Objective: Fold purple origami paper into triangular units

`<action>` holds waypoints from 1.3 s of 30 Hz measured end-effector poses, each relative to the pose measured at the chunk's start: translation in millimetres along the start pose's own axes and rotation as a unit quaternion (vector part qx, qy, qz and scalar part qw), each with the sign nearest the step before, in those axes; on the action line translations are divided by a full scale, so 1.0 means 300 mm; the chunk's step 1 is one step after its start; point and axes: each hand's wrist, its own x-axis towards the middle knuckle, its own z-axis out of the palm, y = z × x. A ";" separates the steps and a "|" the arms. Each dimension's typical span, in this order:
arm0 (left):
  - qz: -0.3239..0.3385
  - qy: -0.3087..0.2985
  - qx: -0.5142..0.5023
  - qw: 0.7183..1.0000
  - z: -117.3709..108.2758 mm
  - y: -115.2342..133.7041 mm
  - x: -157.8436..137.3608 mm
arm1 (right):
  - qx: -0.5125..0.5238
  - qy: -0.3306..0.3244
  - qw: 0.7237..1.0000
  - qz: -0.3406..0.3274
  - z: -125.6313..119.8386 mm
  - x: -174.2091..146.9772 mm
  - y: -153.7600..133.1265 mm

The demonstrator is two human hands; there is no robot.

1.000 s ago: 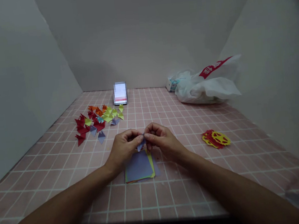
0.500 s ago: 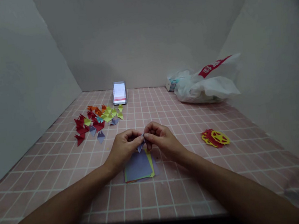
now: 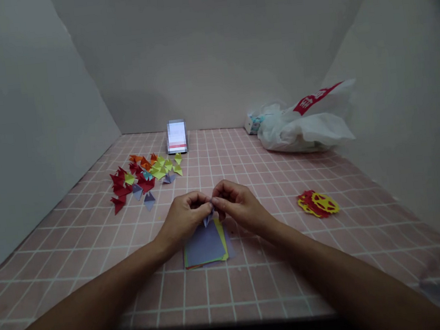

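Note:
Between my two hands is a small folded piece of purple paper (image 3: 208, 220), mostly covered by fingers. My left hand (image 3: 186, 215) pinches it from the left, thumb against the forefinger. From the right, my right hand (image 3: 238, 203) grips its upper tip, the fingers curled and meeting the left thumb. Just below lies a stack of square coloured papers (image 3: 204, 246), purple on top, with yellow, green and orange edges showing. Beyond my left hand is a cluster of folded paper pieces (image 3: 146, 184) in red, orange, yellow, blue and purple.
A phone with a lit, blurred screen (image 3: 176, 136) stands at the back. On the right lie red and yellow star-patterned cut-outs (image 3: 318, 204). Behind them sit a white plastic bag (image 3: 303, 131) and a small box (image 3: 254, 124). Walls enclose the pink checked tabletop (image 3: 273, 286).
Both hands stay together on the purple paper, with only slight finger movement. The whole view has shifted a little.

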 end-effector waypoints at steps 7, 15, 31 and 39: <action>-0.009 -0.014 -0.005 1.000 0.002 0.001 0.001 | -0.039 0.002 0.999 0.010 -0.008 -0.002 -0.006; -0.027 -0.018 -0.027 0.999 0.000 -0.001 0.005 | 0.003 -0.013 1.000 0.016 -0.011 0.003 0.002; 0.005 -0.033 0.034 0.999 -0.002 0.007 0.004 | -0.006 0.020 0.999 0.036 0.003 -0.009 -0.008; 0.019 -0.048 0.042 0.998 0.002 0.007 0.001 | -0.008 0.032 0.999 0.039 0.002 -0.002 -0.017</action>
